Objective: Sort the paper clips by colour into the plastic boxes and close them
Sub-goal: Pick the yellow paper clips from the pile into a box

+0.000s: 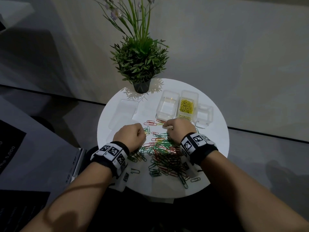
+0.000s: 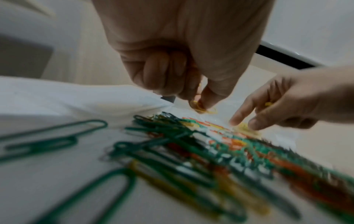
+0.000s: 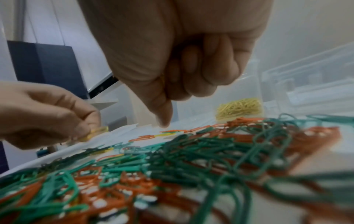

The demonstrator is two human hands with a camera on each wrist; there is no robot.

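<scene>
Left hand (image 1: 131, 138): curled, pinching yellow paper clips (image 2: 201, 108) over round white table (image 1: 217, 139). Mixed green, red, yellow clip pile (image 1: 164, 156): table centre. Right hand (image 1: 178, 129): thumb and fingertips on yellow clip (image 2: 244, 125); grasp uncertain. Three open plastic boxes; middle box (image 1: 187, 106) holds yellow clips.

A green potted plant (image 1: 141, 64) in a dark pot stands at the far edge of a round white worktop (image 1: 215, 148), against a pale wall (image 1: 234, 39).
</scene>
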